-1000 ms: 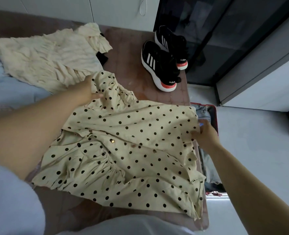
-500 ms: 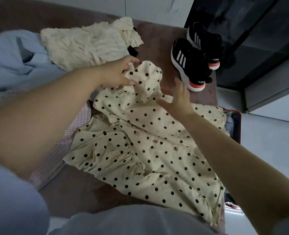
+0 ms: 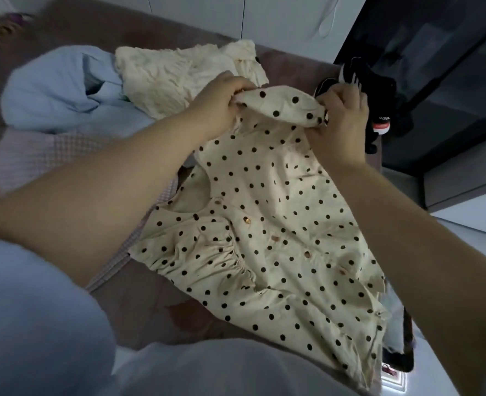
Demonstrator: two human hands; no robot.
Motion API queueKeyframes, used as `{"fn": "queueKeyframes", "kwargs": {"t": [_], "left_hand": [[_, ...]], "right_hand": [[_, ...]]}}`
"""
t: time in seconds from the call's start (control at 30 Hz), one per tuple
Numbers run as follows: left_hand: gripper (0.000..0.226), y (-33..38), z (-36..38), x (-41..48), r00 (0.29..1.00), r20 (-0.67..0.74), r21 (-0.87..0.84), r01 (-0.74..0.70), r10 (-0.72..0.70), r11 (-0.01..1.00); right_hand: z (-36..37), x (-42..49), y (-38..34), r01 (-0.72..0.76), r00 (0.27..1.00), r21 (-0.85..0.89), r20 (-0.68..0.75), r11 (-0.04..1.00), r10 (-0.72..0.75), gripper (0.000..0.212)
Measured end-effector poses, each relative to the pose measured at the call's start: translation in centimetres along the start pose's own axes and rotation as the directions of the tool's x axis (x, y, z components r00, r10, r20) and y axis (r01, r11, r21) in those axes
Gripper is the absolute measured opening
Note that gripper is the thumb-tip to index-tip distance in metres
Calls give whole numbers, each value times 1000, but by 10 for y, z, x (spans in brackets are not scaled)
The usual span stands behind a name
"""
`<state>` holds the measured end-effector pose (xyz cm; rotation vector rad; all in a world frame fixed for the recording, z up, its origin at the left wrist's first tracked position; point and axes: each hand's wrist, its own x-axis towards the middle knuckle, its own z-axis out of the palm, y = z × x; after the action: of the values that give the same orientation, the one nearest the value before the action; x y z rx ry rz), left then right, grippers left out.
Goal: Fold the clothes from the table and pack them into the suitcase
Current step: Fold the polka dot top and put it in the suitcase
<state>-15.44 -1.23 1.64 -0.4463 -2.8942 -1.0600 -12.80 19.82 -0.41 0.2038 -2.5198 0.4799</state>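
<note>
Blouse (image 3: 264,224): cream with black dots, small buttons down the front. Lies spread front-up across the brown table (image 3: 139,304), toward its right side, hem nearest the viewer and hanging a little over the right edge at the lower right. Gathered frill across the lower left part, resting flat. Far end raised off the tabletop, bunched into a fold between the two hands. Left hand (image 3: 219,101): curled, fingers pressed together, pinching the left end of that raised fold. Right hand (image 3: 341,118): curled too, fingers close together, gripping the right end of the fold, back of the hand toward the camera. Just beyond the left hand, a crumpled cream top (image 3: 173,78); touching the blouse or only beside it, cannot tell. Left of that, a pale blue shirt (image 3: 56,90) in a heap, overlapping a pink checked cloth (image 3: 30,161) running under the left forearm and meeting the blouse's left edge. Behind the right hand, at the table's far right corner, black shoes (image 3: 378,110) with white stripes and red-orange heels, partly hidden by the hand. Below the table's right edge, on the floor, a sliver of suitcase (image 3: 407,338), dark rim only, contents too hidden to tell. Past the shoes, a dark glass cabinet (image 3: 435,67); along the far wall, white doors (image 3: 278,21). At lower left, a pale blue sleeve (image 3: 22,324).
</note>
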Motion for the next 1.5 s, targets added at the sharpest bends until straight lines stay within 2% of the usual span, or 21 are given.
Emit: {"fn": "queueKeyframes", "kwargs": {"t": [0.07,0.13,0.17,0.2,0.23,0.27,0.3,0.33,0.47,0.53,0.63,0.73,0.8,0.93,1.0,1.03,1.1,1.2,1.33,1.43,1.5], "left_hand": [[38,2,2,-1,997,-40,58,-69,71,996],[33,-14,8,-11,993,42,183,-120,114,976],[33,-27,13,-20,987,119,256,-139,112,957],[34,-41,17,-33,975,209,329,-148,81,933],[38,-54,21,-47,955,295,402,-143,20,904],[42,-66,24,-61,930,364,466,-133,-53,875],[45,-77,27,-75,905,409,512,-122,-116,850],[43,-85,29,-87,891,426,541,-115,-154,833],[35,-95,32,-115,942,319,489,-67,-107,870],[43,-87,36,-119,954,284,440,-43,-93,897],[62,-73,41,-110,936,337,451,-65,-102,890],[86,-67,53,-93,906,377,487,-19,-191,873],[75,-62,61,-82,898,358,485,55,-256,873],[56,-46,72,-58,966,201,385,76,-164,920],[59,-46,74,-42,958,170,346,160,-230,924],[59,-48,75,-36,940,198,416,175,-276,893],[47,-54,77,-24,921,243,614,98,-305,784],[26,-54,71,-2,932,233,734,18,-277,679],[36,-46,52,19,972,63,662,128,-225,739],[36,-40,47,20,984,6,621,138,-180,772],[34,-38,48,17,990,-20,604,124,-141,787]], "right_hand": [[-8,-18,-4,148,989,-29,12,988,-148,28],[-15,-53,-8,218,908,81,350,973,-232,40],[-20,-75,-9,154,780,145,590,977,-210,47],[-24,-97,-8,58,601,175,780,983,-174,55],[-27,-118,-5,-45,449,178,883,983,-139,61],[-27,-136,0,-123,381,168,918,978,-109,63],[-28,-150,6,-169,386,145,920,975,-70,61],[-29,-159,12,-205,439,122,898,971,-20,58],[-31,-167,34,-357,708,-41,640,933,298,62],[-32,-163,44,-512,688,-104,544,853,479,70],[-28,-150,61,-582,621,-166,541,796,567,71],[-24,-133,82,-494,695,-243,466,834,548,70],[-23,-124,95,-474,709,-307,422,825,565,71],[-26,-127,118,-319,593,-544,524,776,611,78],[-29,-131,128,-246,553,-586,569,772,608,69],[-30,-132,131,-209,544,-593,590,777,597,60],[-34,-129,136,-174,566,-586,598,792,567,49],[-36,-118,136,-316,656,-452,531,835,536,56],[-15,-99,129,-382,684,-299,544,874,485,60],[1,-95,128,-333,572,-450,602,829,557,58],[3,-94,130,-226,560,-529,616,818,554,47]]}}
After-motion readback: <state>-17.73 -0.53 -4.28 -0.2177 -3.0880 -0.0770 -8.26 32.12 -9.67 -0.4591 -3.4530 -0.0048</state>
